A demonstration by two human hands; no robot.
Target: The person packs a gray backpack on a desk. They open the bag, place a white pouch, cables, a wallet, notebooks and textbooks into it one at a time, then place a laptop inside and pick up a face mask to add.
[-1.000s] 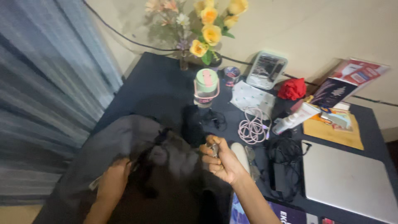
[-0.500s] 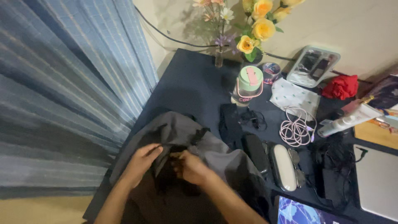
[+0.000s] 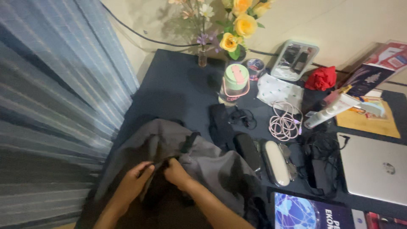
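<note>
Cluttered desk (image 3: 178,91): hands (image 3: 154,180) grip grey backpack (image 3: 212,169).

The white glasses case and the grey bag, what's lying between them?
In the head view, a black case lies between the white glasses case and the grey bag.

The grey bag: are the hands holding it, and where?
Both the left hand and right hand pinch the grey bag at its dark top opening.

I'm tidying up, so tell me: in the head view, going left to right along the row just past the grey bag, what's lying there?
Black case → white case → black charger with tangled cable → silver laptop.
</note>
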